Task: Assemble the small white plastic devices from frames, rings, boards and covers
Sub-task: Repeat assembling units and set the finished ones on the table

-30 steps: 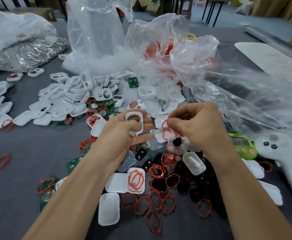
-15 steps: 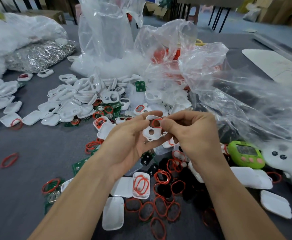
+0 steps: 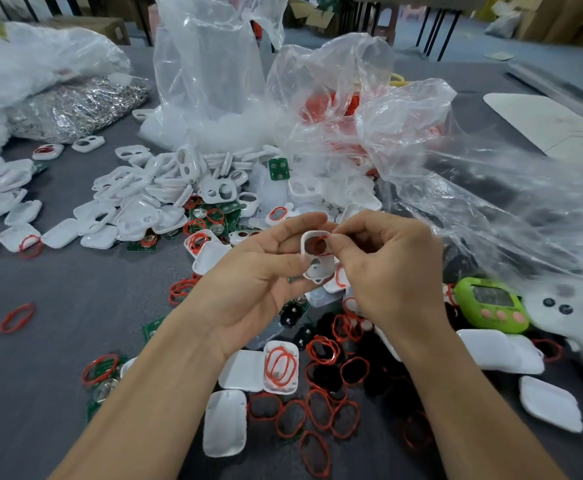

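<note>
My left hand (image 3: 255, 275) grips a small white frame (image 3: 317, 259) with two openings, held upright above the table. My right hand (image 3: 387, 271) pinches a red ring (image 3: 320, 241) and holds it against the frame's upper opening. Below my hands lie several loose red rings (image 3: 321, 410), white covers (image 3: 226, 422) and one cover holding red rings (image 3: 280, 367). A heap of white frames (image 3: 151, 199) sits at the middle left, with green boards (image 3: 278, 168) scattered among them.
Large clear plastic bags (image 3: 404, 140) stand behind and to the right. A bag of shiny metal parts (image 3: 75, 109) lies at the back left. A green toy device (image 3: 490, 306) and a white handle-shaped object (image 3: 574, 317) rest at the right. The grey table (image 3: 58, 341) shows at the left.
My right hand brought a red ring from the pile up to the frame. My left hand turned the frame and raised it toward the ring. The camera view shifted slightly downward.
</note>
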